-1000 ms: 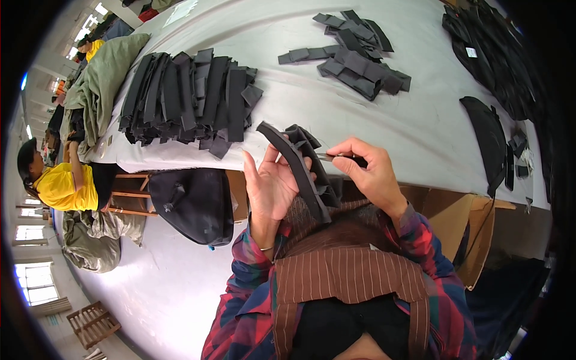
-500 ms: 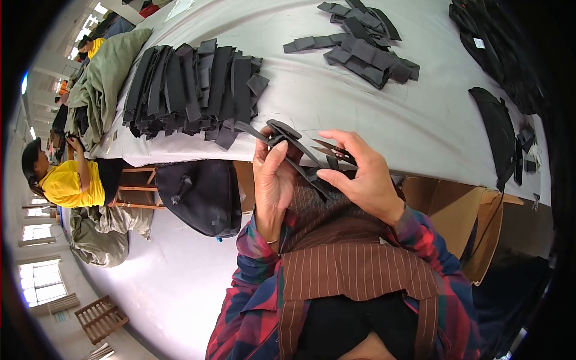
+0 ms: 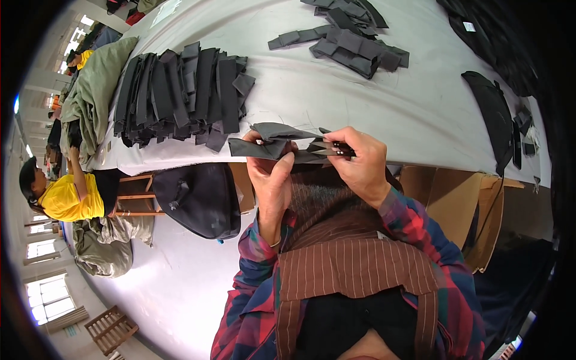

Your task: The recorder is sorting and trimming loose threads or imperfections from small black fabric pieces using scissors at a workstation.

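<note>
My left hand (image 3: 270,183) pinches a folded black fabric strip (image 3: 255,148) between thumb and fingers, over the near edge of the table. The strip's loose end sticks out to the left, and another layer of it runs across toward the right hand. My right hand (image 3: 364,165) is closed around small dark thread snips (image 3: 337,147), whose blades point left at the fabric. The right fingertips are also close against the strip's right end; whether they grip it I cannot tell. Beyond the left hand lies a thick row of black fabric strips (image 3: 180,93).
A looser heap of black strips (image 3: 354,45) lies farther back on the white-covered table (image 3: 288,78). Black fabric pieces (image 3: 489,114) lie at the right. Below the edge are a cardboard box (image 3: 438,198) and a black bag (image 3: 198,198). A person in yellow (image 3: 69,195) works at the left.
The strip has been turned from a slant to nearly level, its loose end now to the left. My right hand has drawn a little closer to the left, with the snips turned more sideways.
</note>
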Available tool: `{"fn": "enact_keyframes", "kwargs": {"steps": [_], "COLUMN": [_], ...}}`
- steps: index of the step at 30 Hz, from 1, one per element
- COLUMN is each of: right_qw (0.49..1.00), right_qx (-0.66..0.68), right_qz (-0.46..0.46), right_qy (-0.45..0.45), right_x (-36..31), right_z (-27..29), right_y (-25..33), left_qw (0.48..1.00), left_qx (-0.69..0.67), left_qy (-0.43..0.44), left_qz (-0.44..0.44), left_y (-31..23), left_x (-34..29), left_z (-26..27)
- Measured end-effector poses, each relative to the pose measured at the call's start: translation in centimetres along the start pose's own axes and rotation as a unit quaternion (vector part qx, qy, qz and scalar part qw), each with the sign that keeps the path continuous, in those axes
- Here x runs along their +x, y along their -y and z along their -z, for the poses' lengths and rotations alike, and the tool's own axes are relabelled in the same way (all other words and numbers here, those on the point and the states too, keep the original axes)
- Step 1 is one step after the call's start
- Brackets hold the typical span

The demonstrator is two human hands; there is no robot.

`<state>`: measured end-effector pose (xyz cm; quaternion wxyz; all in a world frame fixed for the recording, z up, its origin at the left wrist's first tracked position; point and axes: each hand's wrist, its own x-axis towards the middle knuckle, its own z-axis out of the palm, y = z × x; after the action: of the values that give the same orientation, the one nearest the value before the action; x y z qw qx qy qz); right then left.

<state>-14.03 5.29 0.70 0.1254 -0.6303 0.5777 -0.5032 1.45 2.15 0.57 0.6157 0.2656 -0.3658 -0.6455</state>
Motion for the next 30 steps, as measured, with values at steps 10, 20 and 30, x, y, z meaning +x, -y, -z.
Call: {"fn": "enact_keyframes", "kwargs": {"steps": [10,20,30], "right_qw": [1.000,0.994,0.998], "right_qx": [0.027,0.082,-0.042], "right_qz": [-0.012,-0.075,-0.001], "right_qy": [-0.012,0.015,0.052], "right_x": [1.0,0.9,0.4], "right_z": [0.0,2.9,2.4], "right_y": [-0.9,-0.3,0.4], "left_qw": [0.994,0.993,0.989], "left_qx": [0.088,0.076,0.085], "left_qy": [0.065,0.005,0.001], "left_qz": [-0.028,-0.089,-0.125], "left_y": [-0.3,-0.1,0.5], "left_x": [0.4,0.5,0.7], "left_z": [0.0,0.1,0.3]}}
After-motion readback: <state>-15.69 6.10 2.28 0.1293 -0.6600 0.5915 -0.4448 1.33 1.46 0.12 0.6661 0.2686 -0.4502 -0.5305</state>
